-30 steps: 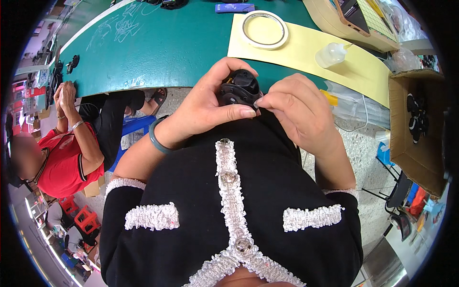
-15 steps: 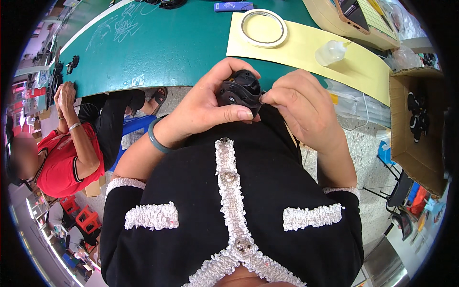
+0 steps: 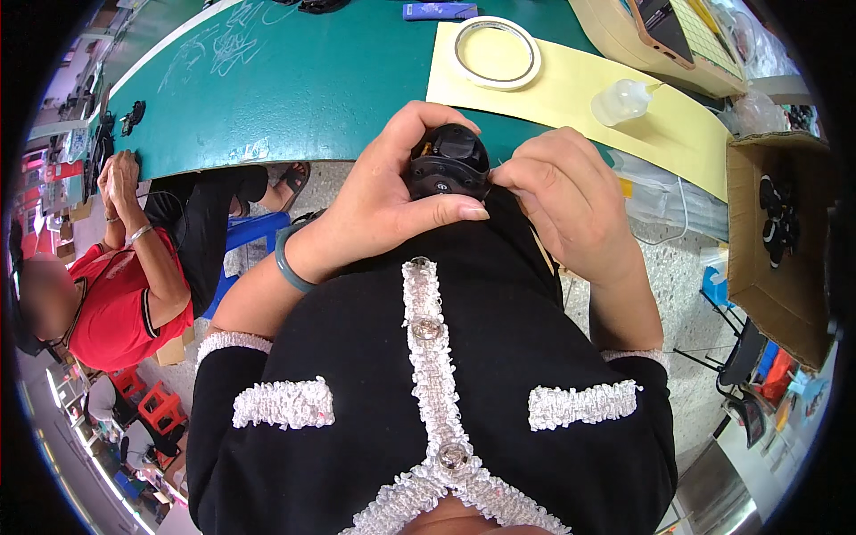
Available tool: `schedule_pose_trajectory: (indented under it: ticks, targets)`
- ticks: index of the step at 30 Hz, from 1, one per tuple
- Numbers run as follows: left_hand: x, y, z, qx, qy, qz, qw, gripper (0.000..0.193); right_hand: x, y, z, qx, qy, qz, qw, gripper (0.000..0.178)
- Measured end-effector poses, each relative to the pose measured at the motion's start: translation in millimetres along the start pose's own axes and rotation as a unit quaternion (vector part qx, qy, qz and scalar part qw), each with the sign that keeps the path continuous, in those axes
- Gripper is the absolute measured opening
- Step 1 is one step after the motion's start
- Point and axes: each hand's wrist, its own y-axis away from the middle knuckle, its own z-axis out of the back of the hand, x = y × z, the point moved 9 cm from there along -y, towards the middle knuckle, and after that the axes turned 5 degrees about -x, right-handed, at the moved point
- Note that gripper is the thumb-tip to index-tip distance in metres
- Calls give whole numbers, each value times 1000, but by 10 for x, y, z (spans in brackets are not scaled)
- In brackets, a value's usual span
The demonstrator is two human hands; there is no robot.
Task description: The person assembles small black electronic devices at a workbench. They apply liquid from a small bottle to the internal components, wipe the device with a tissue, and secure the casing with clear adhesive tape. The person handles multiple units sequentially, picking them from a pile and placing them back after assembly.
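My left hand (image 3: 383,192) is wrapped round a black, rounded device (image 3: 450,160) that looks like a fishing reel, thumb along its near side and fingers behind it. A bit of brass colour shows at its left side. My right hand (image 3: 566,192) is closed in a pinch against the right edge of the reel; what lies between the fingertips is too small to make out. Both hands are held in front of my body, at the near edge of the green table (image 3: 294,107).
A yellow sheet (image 3: 571,76) on the table bears a tape roll (image 3: 455,53) and a clear needle-tipped bottle (image 3: 621,102). A cardboard box (image 3: 749,267) with black parts stands at right, a beige machine (image 3: 615,36) behind. At left sits a person in red (image 3: 125,303).
The reel has tilted in my left hand, its near side turning. My left thumb has slid slightly right along it, and my right pinch stays at its edge.
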Motion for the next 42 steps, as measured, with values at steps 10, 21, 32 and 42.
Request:
schedule_pose_trajectory:
  ticks: [10,21,32,42]
  targets:
    - [7,-43,50,-23,122,-15,992,67,-120,23,166,-110,-298,-80,945,9]
    - [65,-28,-26,24,322,40,946,69,-204,43,230,-110,-173,-91,975,25]
    - [76,4,-53,31,305,53,950,73,-23,-109,6,-52,-52,-25,997,29]
    - [82,-7,-12,0,222,37,974,66,86,-117,-67,-34,-66,-3,997,26]
